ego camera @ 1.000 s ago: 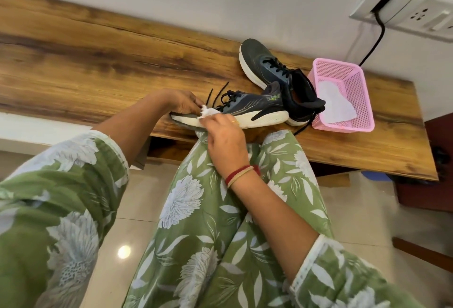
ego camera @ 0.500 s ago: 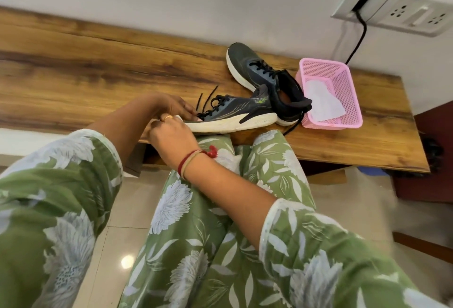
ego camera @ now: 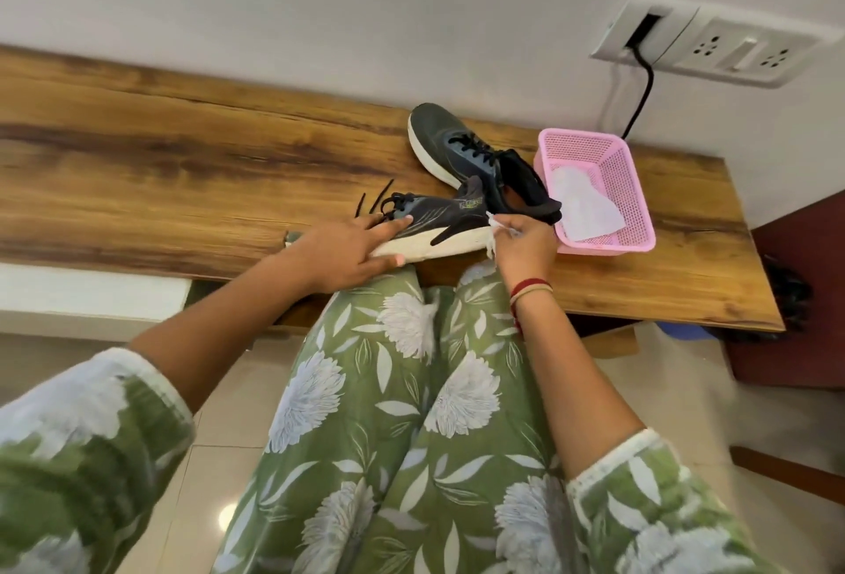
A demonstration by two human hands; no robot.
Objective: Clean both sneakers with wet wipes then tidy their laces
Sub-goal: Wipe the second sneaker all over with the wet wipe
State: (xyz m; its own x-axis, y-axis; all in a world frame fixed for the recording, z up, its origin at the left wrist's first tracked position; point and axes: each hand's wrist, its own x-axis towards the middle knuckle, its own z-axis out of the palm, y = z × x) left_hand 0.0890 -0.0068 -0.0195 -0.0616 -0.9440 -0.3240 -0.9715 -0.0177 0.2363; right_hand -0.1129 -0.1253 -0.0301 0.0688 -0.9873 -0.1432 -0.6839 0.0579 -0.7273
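Flat-fingered left hand [ego camera: 347, 249] steadies the likely light sneaker [ego camera: 439, 217] midfoot; right hand [ego camera: 521, 246] pinches a limp wet wipe [ego camera: 493, 226] at its heel.

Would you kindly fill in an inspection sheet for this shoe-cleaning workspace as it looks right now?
Surface: wooden bench, set against the wall.
Job's things: near sneaker at the front edge, its laces loose on the wood; far sneaker behind it; wet wipe at the near sneaker's heel.
Clutter: pink basket holding a white wipe lying flat.
Grips: left hand rests on the near sneaker, fingers straight; right hand pinches the wet wipe.
Cables: black cable drops from the socket panel to behind the pink basket.
Surroundings: tiled floor below the bench.
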